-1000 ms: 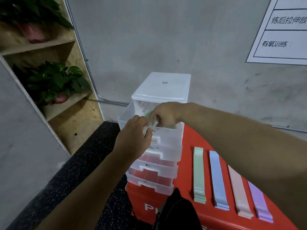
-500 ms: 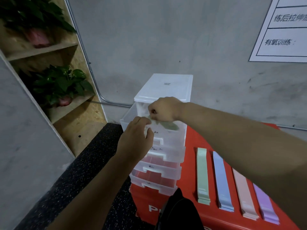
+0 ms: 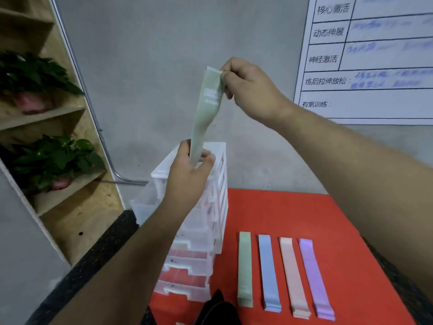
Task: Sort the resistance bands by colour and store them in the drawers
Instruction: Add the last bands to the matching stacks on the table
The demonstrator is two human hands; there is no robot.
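Note:
A pale green resistance band [image 3: 206,111] hangs stretched upright in the air above the drawer unit. My right hand [image 3: 250,90] pinches its top end, and my left hand [image 3: 189,174] grips its lower end just over the clear plastic drawer unit [image 3: 218,207]. The unit's top drawer [image 3: 145,205] is pulled out toward the left. On the red surface [image 3: 293,212] lie four flat stacks of bands side by side: green [image 3: 245,268], blue [image 3: 269,273], pink [image 3: 293,277] and purple [image 3: 314,280].
A wooden shelf [image 3: 61,191] with potted plants [image 3: 54,158] stands at the left. A white chart [image 3: 365,57] with writing hangs on the grey wall at the right. A black object [image 3: 218,310] sits at the bottom edge. Dark speckled flooring [image 3: 93,259] runs beside the red surface.
Both hands were at the open top drawer with the green band inside it. Now the right hand has risen high, drawing the band up and out, while the left hand holds its lower end.

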